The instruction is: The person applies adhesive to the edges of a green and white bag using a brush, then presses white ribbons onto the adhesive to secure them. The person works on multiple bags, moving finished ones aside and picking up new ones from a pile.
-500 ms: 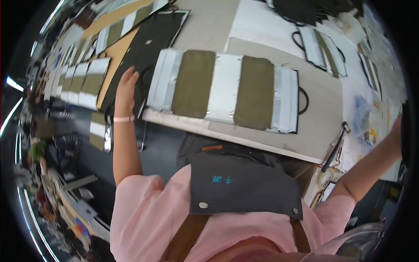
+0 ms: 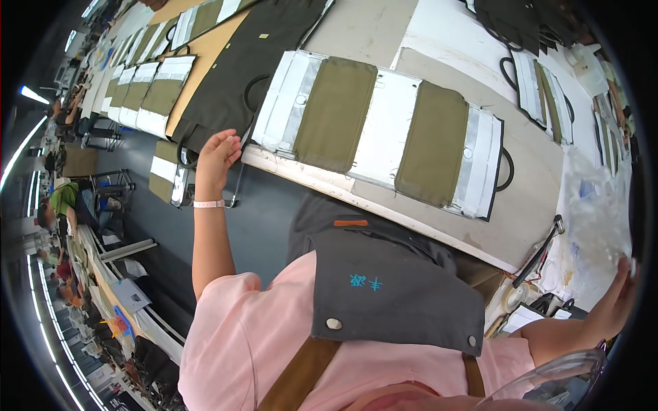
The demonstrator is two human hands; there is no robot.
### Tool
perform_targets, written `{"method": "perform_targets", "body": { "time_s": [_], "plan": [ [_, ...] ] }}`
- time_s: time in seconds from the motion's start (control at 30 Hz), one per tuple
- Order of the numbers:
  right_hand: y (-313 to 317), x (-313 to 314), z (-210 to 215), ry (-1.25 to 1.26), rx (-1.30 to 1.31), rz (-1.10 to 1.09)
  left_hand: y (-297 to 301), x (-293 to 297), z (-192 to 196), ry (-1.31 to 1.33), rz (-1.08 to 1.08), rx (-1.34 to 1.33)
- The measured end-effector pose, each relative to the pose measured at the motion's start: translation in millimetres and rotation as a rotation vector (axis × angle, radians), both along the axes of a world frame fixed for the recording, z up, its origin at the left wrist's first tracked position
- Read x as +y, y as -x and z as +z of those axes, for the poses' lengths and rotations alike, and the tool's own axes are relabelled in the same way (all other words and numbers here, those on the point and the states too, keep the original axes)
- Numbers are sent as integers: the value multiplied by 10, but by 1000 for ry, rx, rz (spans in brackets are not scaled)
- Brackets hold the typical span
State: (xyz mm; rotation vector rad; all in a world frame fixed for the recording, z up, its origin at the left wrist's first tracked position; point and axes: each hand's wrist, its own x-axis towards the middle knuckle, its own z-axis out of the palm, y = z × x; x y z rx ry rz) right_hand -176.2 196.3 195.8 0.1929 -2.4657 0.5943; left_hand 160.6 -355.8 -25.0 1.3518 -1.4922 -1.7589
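A person in a pink short-sleeved shirt and a dark grey bib apron (image 2: 397, 294) stands at a grey-topped worktable (image 2: 521, 236). Lying flat on it, near its front edge and straight ahead of the person, is a wide rectangular fabric panel with alternating white and olive-green bands (image 2: 387, 130); a black loop handle (image 2: 507, 170) sticks out from its right end. The left hand (image 2: 218, 163) is raised just off the panel's left end, its fingers released and loosely curled, near a long dark olive fabric piece (image 2: 236, 65). The right hand (image 2: 619, 294) is at the far right, beside a heap of crumpled clear plastic (image 2: 595, 219); its fingers are partly extended, and whether they grasp any plastic cannot be told. A black-handled hammer with a metal head (image 2: 539, 252) lies at the table's right front corner.
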Motion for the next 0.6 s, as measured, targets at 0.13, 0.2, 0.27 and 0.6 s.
{"method": "perform_targets", "body": {
  "time_s": [0.13,0.2,0.27,0.6],
  "plan": [
    [-228,5,-113,74,-187,283,7,27,-76,-14,-15,-12],
    [-365,-221,-202,-63,-371,306,-48,87,-107,5,28,-21],
    [-475,-491,-294,-191,-353,573,-34,77,-181,17,27,-51],
    [-392,-1062,-268,-556,-283,948,254,447,-104,241,55,-256]
  ]
}}
